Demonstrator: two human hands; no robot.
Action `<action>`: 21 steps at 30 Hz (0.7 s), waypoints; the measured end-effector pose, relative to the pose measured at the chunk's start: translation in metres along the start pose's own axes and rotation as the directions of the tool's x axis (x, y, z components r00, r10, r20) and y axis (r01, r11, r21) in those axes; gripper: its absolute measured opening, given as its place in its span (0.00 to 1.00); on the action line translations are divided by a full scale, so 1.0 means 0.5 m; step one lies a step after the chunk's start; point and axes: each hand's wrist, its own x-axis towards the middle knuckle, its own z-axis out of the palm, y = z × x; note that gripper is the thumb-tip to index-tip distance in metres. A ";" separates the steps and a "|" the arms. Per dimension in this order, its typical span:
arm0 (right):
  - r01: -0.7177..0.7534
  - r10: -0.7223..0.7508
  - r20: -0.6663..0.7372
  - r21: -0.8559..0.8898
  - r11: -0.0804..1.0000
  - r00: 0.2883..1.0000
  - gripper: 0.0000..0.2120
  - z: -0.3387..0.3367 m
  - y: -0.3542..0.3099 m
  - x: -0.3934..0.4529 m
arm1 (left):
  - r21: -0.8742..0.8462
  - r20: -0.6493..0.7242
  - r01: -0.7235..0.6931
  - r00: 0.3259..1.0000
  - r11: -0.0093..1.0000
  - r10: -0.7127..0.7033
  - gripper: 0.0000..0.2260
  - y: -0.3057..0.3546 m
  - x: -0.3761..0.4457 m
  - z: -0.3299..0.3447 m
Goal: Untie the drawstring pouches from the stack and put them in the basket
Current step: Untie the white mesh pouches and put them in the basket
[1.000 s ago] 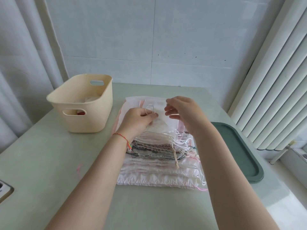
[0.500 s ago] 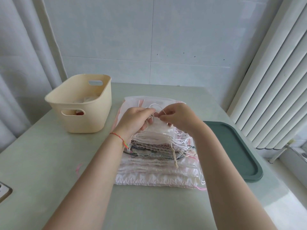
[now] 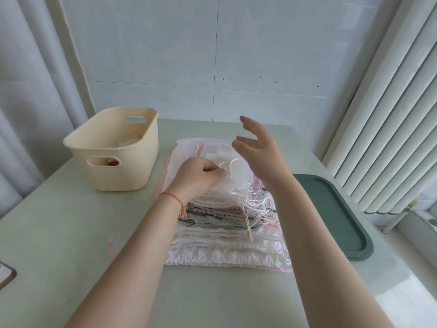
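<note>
Head view: the left hand [image 3: 197, 175] rests on the top of the stack of drawstring pouches [image 3: 224, 223], its fingers curled and pinching the white drawstring [image 3: 228, 163] of the topmost sheer white pouch [image 3: 222, 159]. The cord loops out just to the right of that pinch and slightly beyond it. The right hand [image 3: 262, 155] hovers above the far right part of the stack, fingers spread and relaxed, holding nothing and apart from the cord. The left hand is plainly the nearer one to the string; the right would have to drop down and leftward to join it.

The stack's long axis runs from near the person away toward the wall, with the gathered, corded mouths lying on the near side of the pinch and the flat bodies beyond it. The cream basket [image 3: 151, 129] stands well to the left of the left hand and a little farther off, its long side angled toward the wall, so the carry would go leftward, and the left hand looks better placed for it.

Counts: one basket, with pale fabric inside that is probably two or so pouches, though they are too bunched to count. One stack, perhaps around ten layers. One green tray [image 3: 343, 218] lies to the right of the right forearm. One loose pink thread [image 3: 111, 242] lies on the table [image 3: 59, 233] left of the left forearm.
</note>
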 end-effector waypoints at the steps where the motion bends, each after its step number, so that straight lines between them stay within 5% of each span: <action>1: 0.006 -0.007 -0.012 -0.059 0.998 1.000 0.19 0.002 0.003 0.003 | -0.020 -0.001 0.015 1.000 1.000 -0.015 0.08 0.002 -0.001 0.000; 7: 0.069 0.083 0.318 -0.441 0.895 0.944 0.11 0.012 0.018 -0.004 | -0.205 0.001 0.122 0.992 0.971 -0.124 0.13 -0.002 0.003 -0.005; 12: 0.060 0.058 0.179 -0.586 0.808 0.982 0.05 0.011 0.025 0.007 | -0.244 0.031 0.124 0.992 0.962 -0.120 0.12 0.000 0.001 -0.008; 18: -0.075 0.090 0.061 -0.207 0.975 0.994 0.05 0.010 0.009 0.002 | -0.097 0.077 0.029 0.997 0.995 -0.021 0.10 0.001 -0.003 -0.008; 21: 0.046 -0.037 0.116 -0.074 0.996 0.993 0.22 0.024 0.008 -0.003 | -0.054 0.084 -0.001 0.996 0.999 0.006 0.10 0.000 -0.003 -0.009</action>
